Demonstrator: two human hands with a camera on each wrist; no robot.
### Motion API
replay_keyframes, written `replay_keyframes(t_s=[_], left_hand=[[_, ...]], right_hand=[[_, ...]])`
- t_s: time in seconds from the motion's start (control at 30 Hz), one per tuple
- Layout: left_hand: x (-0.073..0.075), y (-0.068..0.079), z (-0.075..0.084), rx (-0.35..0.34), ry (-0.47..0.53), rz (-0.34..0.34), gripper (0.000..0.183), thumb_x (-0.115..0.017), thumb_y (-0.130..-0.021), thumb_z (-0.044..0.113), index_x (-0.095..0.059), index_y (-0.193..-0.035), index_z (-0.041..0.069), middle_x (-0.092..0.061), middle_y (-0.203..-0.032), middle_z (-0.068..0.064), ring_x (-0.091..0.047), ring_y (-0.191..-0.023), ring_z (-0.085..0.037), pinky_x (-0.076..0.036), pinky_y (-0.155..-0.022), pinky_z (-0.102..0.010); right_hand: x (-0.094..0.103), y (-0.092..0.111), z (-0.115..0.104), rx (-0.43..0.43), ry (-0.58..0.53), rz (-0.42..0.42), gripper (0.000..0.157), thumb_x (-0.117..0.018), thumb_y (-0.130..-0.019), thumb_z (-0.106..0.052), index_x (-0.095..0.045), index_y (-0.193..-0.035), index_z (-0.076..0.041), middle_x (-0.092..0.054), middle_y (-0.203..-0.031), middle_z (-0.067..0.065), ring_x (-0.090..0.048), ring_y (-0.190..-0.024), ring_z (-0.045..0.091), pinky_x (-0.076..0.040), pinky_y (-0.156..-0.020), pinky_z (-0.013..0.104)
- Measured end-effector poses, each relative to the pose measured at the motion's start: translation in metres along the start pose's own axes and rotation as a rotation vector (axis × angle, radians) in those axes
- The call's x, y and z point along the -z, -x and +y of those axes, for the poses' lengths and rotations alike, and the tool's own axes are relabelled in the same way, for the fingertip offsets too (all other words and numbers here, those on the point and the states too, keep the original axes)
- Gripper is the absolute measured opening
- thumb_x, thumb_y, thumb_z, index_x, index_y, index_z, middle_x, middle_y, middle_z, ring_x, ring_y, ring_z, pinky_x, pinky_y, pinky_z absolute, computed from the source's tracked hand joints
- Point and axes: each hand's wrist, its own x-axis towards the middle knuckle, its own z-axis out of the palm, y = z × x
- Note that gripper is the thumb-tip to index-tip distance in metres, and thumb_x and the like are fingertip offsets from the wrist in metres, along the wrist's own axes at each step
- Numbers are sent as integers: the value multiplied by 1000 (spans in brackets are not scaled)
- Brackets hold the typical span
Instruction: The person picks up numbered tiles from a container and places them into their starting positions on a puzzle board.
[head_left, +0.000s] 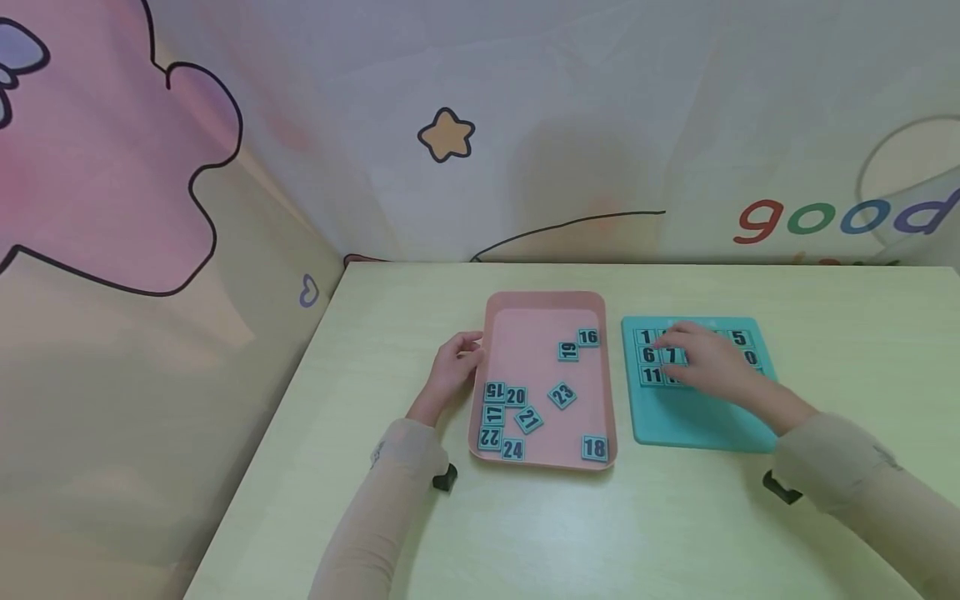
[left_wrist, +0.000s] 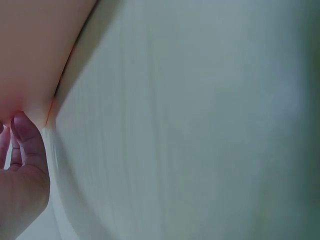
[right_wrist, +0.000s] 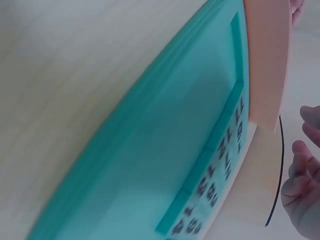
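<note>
My left hand (head_left: 452,367) rests at the left side of a pink tray (head_left: 536,305), thumb and fingertips touching its outer wall (left_wrist: 37,55). Loose number tiles lie in the tray, among them 16 (head_left: 588,337), 23 (head_left: 562,395) and 18 (head_left: 595,448). To the right of it is a teal number board (head_left: 697,427), with rows of number tiles set in its upper part. Over those rows my right hand (head_left: 708,362) hovers with loosely bent fingers, hiding the middle tiles. In the right wrist view its fingers (right_wrist: 300,160) are apart with nothing between them.
Both things lie on a pale wooden table (head_left: 525,542), whose back edge meets a printed cloth backdrop (head_left: 570,125). Several tiles, such as 22 (head_left: 491,438), cluster at the tray's lower left. The board's lower part is a smooth recess in the right wrist view.
</note>
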Motion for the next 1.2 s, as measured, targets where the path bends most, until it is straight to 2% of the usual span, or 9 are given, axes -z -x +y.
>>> replay_keyframes(t_s=[0.3,0.53,0.7,0.8,0.97,1.2], left_hand=[[1,-1,0,-6,4,-5,33,-53,-87,21,-51,-120,20,-52,-104,-5,-53,-84,-17,-46,-76,-24],[1,-3,-2,-14,5,-9,32,-52,-88,22,-51,-120,20,-52,-104,-4,-54,-84,-16,-46,-75,-24],[1,-3,-3,-20,23,-15,32,-53,-87,21,-52,-120,19,-52,-104,-5,-54,-82,-16,-47,-73,-23],[1,-2,-3,-28,28,-20,32,-53,-87,20,-52,-119,19,-52,-103,-5,-53,-82,-16,-46,-72,-22],[2,1,-1,-51,27,-27,32,-52,-87,19,-52,-119,17,-51,-103,-5,-51,-81,-16,-45,-69,-22],[2,1,0,-46,22,-26,32,-52,-88,19,-52,-119,16,-51,-103,-6,-51,-82,-16,-45,-69,-21]], right_hand=[[-8,-24,-39,74,-57,-51,28,-61,-81,-17,-62,-107,-8,-59,-105,10,-55,-87,22,-50,-72,36],[-24,-37,-64,164,-45,-80,25,-59,-82,-20,-63,-105,-10,-57,-113,9,-49,-105,26,-45,-84,44],[-35,-44,-79,265,-33,-87,24,-58,-82,-18,-64,-103,-8,-58,-112,8,-49,-108,26,-42,-90,44],[-42,-47,-87,307,-7,-94,27,-59,-80,-18,-63,-105,-8,-58,-114,7,-49,-109,25,-41,-92,41],[-54,-54,-97,327,36,-133,36,-62,-79,-22,-60,-113,-11,-54,-121,6,-47,-115,23,-38,-96,42],[-66,-62,-105,354,61,-226,46,-59,-80,-30,-51,-124,-15,-45,-133,4,-38,-124,23,-32,-101,43]])
